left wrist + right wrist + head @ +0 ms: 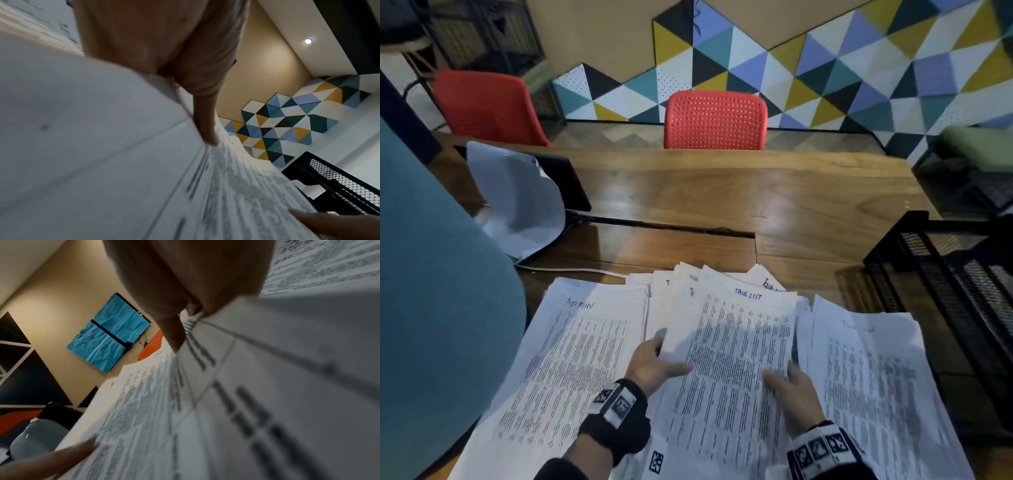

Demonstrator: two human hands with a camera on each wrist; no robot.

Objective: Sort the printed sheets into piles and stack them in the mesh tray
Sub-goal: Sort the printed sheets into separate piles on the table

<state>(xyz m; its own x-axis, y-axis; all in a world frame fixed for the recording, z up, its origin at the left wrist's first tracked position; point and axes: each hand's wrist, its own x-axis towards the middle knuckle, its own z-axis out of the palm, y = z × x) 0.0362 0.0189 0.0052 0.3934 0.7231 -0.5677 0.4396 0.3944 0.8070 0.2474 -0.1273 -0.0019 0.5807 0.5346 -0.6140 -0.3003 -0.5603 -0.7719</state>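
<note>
Printed sheets lie in overlapping piles on the wooden table [756,192]. A pile headed "ADMIN" [571,359] is on the left and another pile [866,377] on the right. Between them, both hands hold a "TASK LIST" sheet [736,342] lifted over a fanned heap. My left hand [664,356] pinches its left edge, thumb [205,129] on top. My right hand [784,373] pinches its right edge, thumb [174,334] on the print, and its fingers are hidden below. The black mesh tray [941,274] stands at the right edge of the table, and what it holds is hidden.
A crumpled white sheet [517,198] leans on a black device at the back left, with a white cable [571,270] running from it. Two red chairs [715,120] stand behind the table. A large teal shape [431,308] fills the left side.
</note>
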